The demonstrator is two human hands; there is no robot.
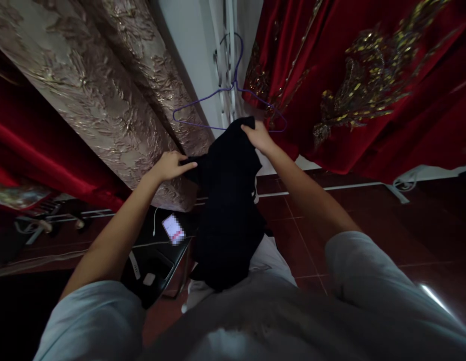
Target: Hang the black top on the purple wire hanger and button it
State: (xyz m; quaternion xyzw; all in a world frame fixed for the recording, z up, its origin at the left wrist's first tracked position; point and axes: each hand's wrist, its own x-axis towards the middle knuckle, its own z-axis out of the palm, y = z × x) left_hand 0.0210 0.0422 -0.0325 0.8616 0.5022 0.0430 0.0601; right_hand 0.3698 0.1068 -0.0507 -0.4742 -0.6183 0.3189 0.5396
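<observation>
A black garment (229, 210) hangs in front of my body, stretched between both hands; its exact kind is hard to make out in the dark. My left hand (172, 166) is closed on its left edge, thumb lying along the cloth. Higher up, my right hand (258, 136) pinches the garment's upper right corner. Just beyond the cloth, a purple hanger (233, 90) hangs by its hook from a white upright. The garment's top covers part of the hanger's lower bar, and I cannot tell whether they touch.
Red cloth with gold sequins (353, 90) hangs at the right, and a beige textured curtain (116, 90) at the left. A black table (143, 260) at lower left carries a lit phone (173, 229), a cable and small items. Red tiles (296, 240) cover the floor.
</observation>
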